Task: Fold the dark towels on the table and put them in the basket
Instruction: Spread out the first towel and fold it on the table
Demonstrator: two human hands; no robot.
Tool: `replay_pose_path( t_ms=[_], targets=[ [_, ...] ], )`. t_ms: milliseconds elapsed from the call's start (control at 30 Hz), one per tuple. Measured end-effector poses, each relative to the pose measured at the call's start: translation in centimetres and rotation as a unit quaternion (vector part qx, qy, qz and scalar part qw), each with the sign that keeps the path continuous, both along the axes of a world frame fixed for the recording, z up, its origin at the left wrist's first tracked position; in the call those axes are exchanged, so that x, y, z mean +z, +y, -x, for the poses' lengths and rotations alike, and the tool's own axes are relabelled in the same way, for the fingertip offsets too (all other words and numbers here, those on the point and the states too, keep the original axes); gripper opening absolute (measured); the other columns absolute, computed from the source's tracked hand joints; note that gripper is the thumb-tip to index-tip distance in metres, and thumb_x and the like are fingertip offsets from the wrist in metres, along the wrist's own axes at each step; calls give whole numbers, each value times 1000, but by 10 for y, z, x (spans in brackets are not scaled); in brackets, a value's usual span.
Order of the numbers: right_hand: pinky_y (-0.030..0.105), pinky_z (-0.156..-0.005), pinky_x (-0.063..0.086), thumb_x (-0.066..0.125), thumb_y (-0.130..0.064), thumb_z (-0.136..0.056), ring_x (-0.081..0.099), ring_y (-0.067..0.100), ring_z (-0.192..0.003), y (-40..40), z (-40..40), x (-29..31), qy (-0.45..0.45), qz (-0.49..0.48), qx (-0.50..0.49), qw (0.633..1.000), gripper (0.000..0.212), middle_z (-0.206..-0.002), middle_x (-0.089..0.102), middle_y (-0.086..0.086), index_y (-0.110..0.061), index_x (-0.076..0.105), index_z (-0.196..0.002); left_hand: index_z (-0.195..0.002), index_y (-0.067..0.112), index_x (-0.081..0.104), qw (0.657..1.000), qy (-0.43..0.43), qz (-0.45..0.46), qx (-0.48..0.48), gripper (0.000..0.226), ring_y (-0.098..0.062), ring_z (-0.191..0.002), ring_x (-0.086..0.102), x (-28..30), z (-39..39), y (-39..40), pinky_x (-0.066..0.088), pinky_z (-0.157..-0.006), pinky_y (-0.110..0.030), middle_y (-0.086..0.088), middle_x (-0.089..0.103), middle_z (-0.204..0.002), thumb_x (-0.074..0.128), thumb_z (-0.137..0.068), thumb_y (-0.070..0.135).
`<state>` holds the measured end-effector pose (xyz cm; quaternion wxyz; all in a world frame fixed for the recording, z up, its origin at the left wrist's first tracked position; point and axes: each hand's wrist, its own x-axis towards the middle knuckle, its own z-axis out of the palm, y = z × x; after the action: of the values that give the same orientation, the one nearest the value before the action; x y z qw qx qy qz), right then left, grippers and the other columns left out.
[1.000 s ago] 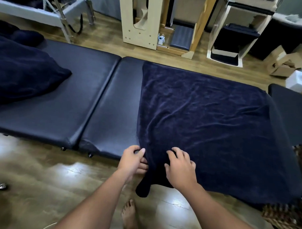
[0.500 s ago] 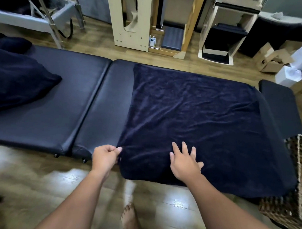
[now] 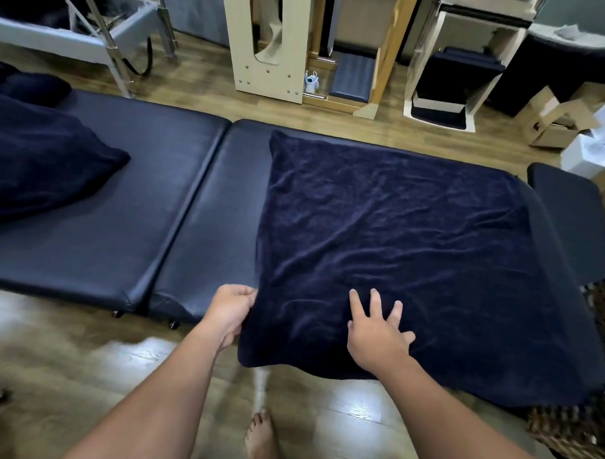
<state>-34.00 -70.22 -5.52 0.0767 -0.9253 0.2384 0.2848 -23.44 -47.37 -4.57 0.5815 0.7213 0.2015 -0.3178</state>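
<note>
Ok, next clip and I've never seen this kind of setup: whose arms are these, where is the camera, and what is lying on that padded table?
There is no robot here. The camera sits on a person's head, looking down at their own bare arms. A dark towel lies spread on the padded table, its near edge hanging over. The left hand pinches the towel's left edge; the right hand rests flat on it, fingers spread. More dark towels lie heaped at the left. A wicker basket stands on the floor at the right.
</note>
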Motion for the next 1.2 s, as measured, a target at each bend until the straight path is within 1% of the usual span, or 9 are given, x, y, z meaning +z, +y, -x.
replay_pose_path(
  t_ms=[133, 200, 333, 533, 667, 800, 933, 1067, 1200],
  targets=[
    [67, -101, 29, 21, -40, -107, -15, 48, -149, 2, 0, 1, 5, 2, 2, 1000, 62, -166, -21, -3, -43, -19, -155, -76, 6, 69, 996, -59, -53, -37, 16, -9, -40, 42, 0, -4, -11, 29, -38, -15, 0, 52, -52, 67, -92, 4],
    [67, -101, 29, 20, -42, -107, -14, 47, -149, 0, 1, 2, 6, 5, 9, 1000, 62, -167, -21, -3, -43, -20, -154, -63, 10, 65, 989, -86, -117, 14, 23, -18, -55, 50, -8, -13, -3, 40, -48, -25, 0, 57, -57, 70, -86, 11],
    [78, -104, 16, 21, -49, -105, -15, 44, -150, -2, 5, 2, 2, 5, 19, 1000, 64, -166, -23, -6, -46, -22, -153, -71, 5, 68, 968, -118, -202, 93, 19, -40, -81, 70, -23, -28, 33, 61, -75, -52, -16, 71, -80, 57, -79, 19],
    [80, -106, 12, 25, -55, -103, -24, 41, -149, -4, 17, -2, -26, -29, 30, 999, 68, -164, -29, -7, -48, -21, -152, -71, 5, 62, 947, -111, -282, -104, 52, -35, -86, 62, -4, 3, 23, 51, -78, -39, -12, 69, -80, 59, -88, 54],
    [76, -111, 8, 33, -64, -99, -23, 38, -150, -8, 41, -7, -71, -26, 58, 995, 76, -165, -26, -2, -48, -17, -154, -64, 13, 47, 977, -111, -175, -39, 37, -23, -65, 51, -9, 28, 32, 36, -58, -34, -1, 54, -61, 76, -83, 25],
    [68, -114, 16, 39, -70, -95, -16, 38, -152, -17, 69, -9, -103, 29, 26, 994, 84, -166, -17, 7, -41, -10, -157, -76, 6, 55, 979, -125, -157, -41, 33, -21, -65, 58, -4, 32, 53, 45, -57, -30, -2, 65, -67, 80, -85, 25],
    [63, -110, 28, 53, -62, -93, -1, 36, -153, -35, 92, -14, -110, 77, 5, 991, 86, -167, 0, 9, -34, 6, -160, -69, 10, 59, 926, -116, -307, -188, 28, -23, -72, 64, -4, 33, 62, 49, -69, -35, -2, 68, -67, 81, -80, 24],
    [60, -90, 44, 82, -45, -75, 33, 38, -144, -49, 105, -21, -152, 80, 9, 985, 85, -154, 38, 17, -19, 47, -148, -69, 11, 64, 938, -114, -310, -110, 19, -28, -80, 68, -10, 43, 57, 52, -75, -33, -3, 70, -65, 80, -76, 17],
    [56, -82, 49, 91, -28, -65, 49, 37, -131, -54, 111, -23, -204, 79, 25, 975, 72, -139, 53, 16, -11, 62, -128, -83, 10, 58, 954, -118, -274, -43, 32, -30, -85, 62, -17, 54, 48, 48, -77, -37, -3, 67, -76, 84, -79, 29]
  ],
)
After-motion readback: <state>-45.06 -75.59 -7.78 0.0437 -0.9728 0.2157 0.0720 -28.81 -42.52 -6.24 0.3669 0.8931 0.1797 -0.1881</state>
